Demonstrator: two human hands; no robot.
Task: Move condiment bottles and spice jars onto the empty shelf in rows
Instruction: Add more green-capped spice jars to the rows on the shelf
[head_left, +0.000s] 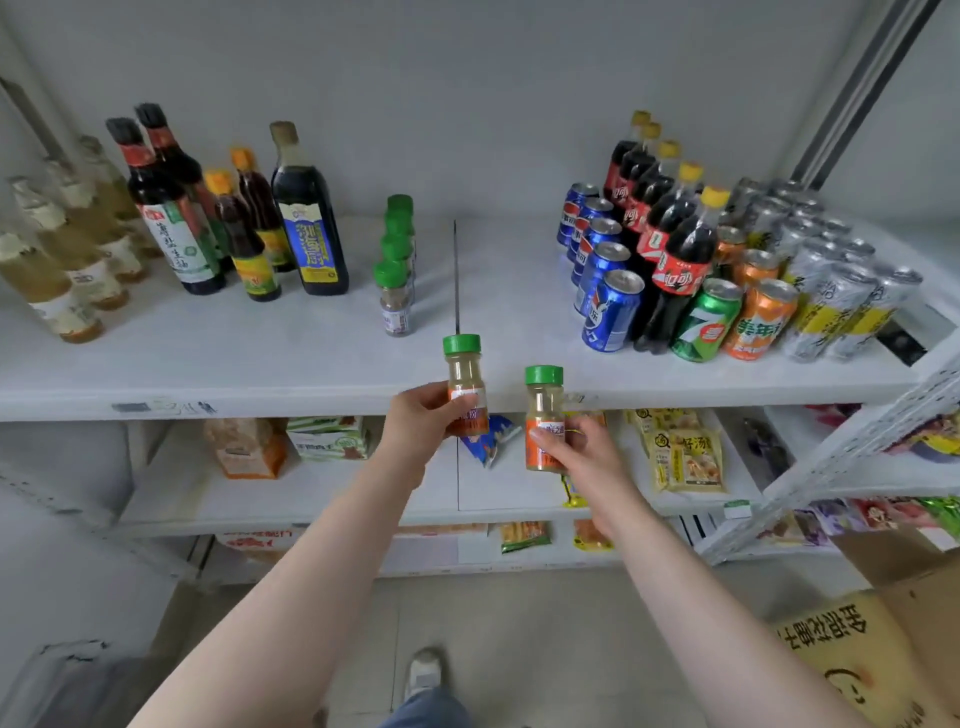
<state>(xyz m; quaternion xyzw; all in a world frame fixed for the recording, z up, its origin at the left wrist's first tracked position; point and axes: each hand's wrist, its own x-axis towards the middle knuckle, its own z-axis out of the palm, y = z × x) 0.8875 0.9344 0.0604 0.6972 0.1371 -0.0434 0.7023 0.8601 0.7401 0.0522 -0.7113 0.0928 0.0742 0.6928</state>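
Note:
My left hand (423, 423) grips a green-capped spice jar with an orange label (464, 374), held upright at the front edge of the white shelf (291, 364). My right hand (576, 449) grips a second jar of the same kind (543, 402), slightly lower and to the right, in front of the shelf edge. On the shelf a row of several green-capped spice jars (396, 291) runs front to back, left of a dark seam. Dark sauce bottles (309, 218) and pale bottles (57, 275) stand in rows at the left.
Soda cans (608, 306) and cola bottles (680, 260) fill the shelf's right side. Snack packets (685, 452) lie on the lower shelves. A cardboard box (883, 649) sits at the bottom right. A bare strip of shelf lies between the spice jars and the cans.

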